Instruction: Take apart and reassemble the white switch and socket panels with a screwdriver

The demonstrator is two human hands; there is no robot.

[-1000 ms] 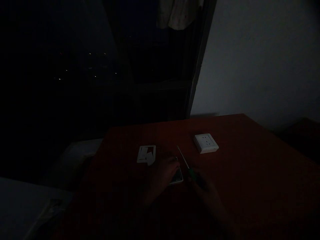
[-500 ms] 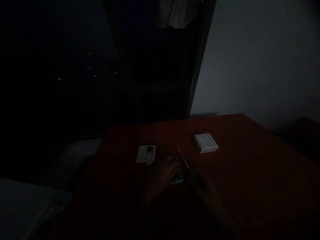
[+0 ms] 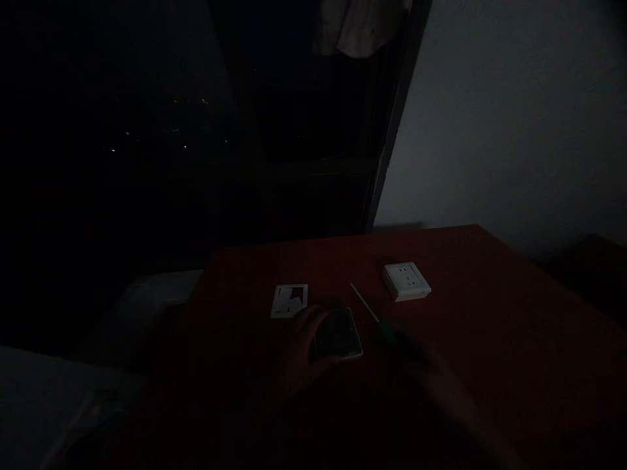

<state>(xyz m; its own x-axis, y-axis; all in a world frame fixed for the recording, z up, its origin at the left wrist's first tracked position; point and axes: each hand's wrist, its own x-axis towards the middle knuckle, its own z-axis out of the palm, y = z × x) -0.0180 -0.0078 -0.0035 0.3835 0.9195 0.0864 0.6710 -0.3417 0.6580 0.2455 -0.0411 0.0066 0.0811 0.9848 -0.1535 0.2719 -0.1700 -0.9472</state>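
Note:
My left hand [image 3: 300, 346] curls round the left side of a square, white-rimmed switch box [image 3: 343, 334], its fingers at the far edge and its thumb at the near edge. The middle of the box looks dark, and its details are lost in the gloom. In my right hand [image 3: 422, 360] is a screwdriver [image 3: 386, 331] with a green handle, its thin shaft pointing up and left over the table. Beyond my left fingers lies a white frame [image 3: 275, 307] with pale flat pieces inside it.
A white wall socket [image 3: 407, 281] on a thick base sits on the reddish wooden table [image 3: 490, 313], beyond my right hand. Past the far edge is a dark window [image 3: 294, 202], with a pale wall [image 3: 509, 117] to the right. The room is very dim.
My left hand has drawn back left from over the box to its left side, uncovering the dark middle. My right hand has shifted right and slightly nearer with the screwdriver.

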